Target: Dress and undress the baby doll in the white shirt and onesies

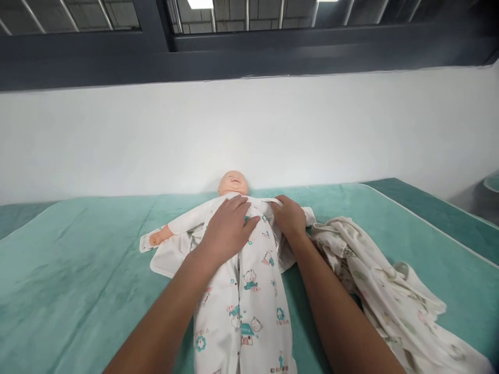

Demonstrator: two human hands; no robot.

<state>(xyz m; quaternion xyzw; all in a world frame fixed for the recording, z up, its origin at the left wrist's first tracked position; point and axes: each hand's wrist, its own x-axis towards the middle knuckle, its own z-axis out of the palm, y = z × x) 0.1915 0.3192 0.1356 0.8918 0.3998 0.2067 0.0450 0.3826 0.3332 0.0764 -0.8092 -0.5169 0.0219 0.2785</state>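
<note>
A baby doll (233,184) lies on its back with its head toward the wall. It wears a white romper (268,291) printed with bears and little houses, with a seam of snaps down the front. My left hand (228,231) rests flat on the chest of the romper, fingers stretched and thumb apart. At the shoulder on the right, my right hand (290,217) pinches the romper's fabric. The doll's hand (160,236) on the left shows at the end of a white sleeve; its other hand is not visible.
A crumpled cream patterned baby garment (374,280) lies right beside my right forearm. Beneath everything is a green padded cover (97,291). Behind stand a white wall (156,140) and a dark window frame (249,57) with bars beyond.
</note>
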